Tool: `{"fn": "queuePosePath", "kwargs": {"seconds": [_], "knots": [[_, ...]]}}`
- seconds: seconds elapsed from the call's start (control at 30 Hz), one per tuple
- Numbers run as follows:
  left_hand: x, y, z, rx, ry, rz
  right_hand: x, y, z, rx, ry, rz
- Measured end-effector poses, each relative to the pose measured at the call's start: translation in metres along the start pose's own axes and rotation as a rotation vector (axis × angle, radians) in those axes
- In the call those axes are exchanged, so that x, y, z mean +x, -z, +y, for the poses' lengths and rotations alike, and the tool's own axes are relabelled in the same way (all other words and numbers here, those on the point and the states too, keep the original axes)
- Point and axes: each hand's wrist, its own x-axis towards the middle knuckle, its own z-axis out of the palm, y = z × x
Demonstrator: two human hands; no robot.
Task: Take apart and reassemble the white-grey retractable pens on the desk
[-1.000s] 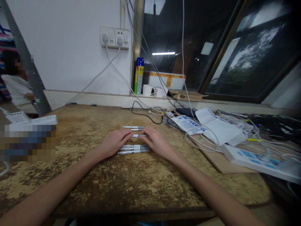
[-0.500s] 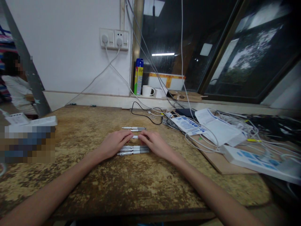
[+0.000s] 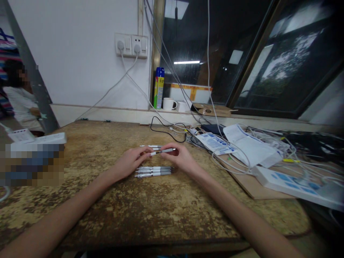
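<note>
At the centre of the frame both hands meet over one pen [image 3: 162, 151]. The right hand [image 3: 180, 160] pinches its barrel between thumb and fingers, lifted just off the table [image 3: 161, 211]. The left hand [image 3: 130, 162] has its fingertips at the pen's left tip, but whether they clamp it or only touch it cannot be told.

The pen looks light, stiff and smooth, so it would likely slip in a loose pinch. The mid-barrel, where the right hand has it, seems the surest place to hold.

Just below the hands, three or so like pens [image 3: 153, 171] lie side by side, touching, on the worn tabletop. Just above the hands, more pens [image 3: 151, 146] lie partly hidden behind the fingers.

To the right of centre lie paper packets [image 3: 216, 142] and a tangle of white cables [image 3: 268, 143], with a flat white box [image 3: 292, 181] at the right edge.

On the sill at upper centre stand a spray can [image 3: 159, 87] and a mug [image 3: 169, 104]; what the mug holds cannot be seen. Above them is a wall socket [image 3: 131, 45] with plugs in it. At the left edge sits another person [image 3: 20, 98], well apart.
</note>
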Motion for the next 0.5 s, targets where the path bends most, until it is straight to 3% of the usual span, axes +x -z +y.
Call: {"fn": "queuePosePath", "kwargs": {"seconds": [0.2, 0.5], "knots": [[0.0012, -0.0003, -0.0066, 0.048, -0.140, -0.021, 0.0005, 0.0001, -0.0021, 0.006, 0.006, -0.005], [0.0013, 0.0024, -0.0067, 0.065, -0.091, 0.027, 0.0025, 0.0056, -0.0041, 0.120, -0.108, 0.152]]}}
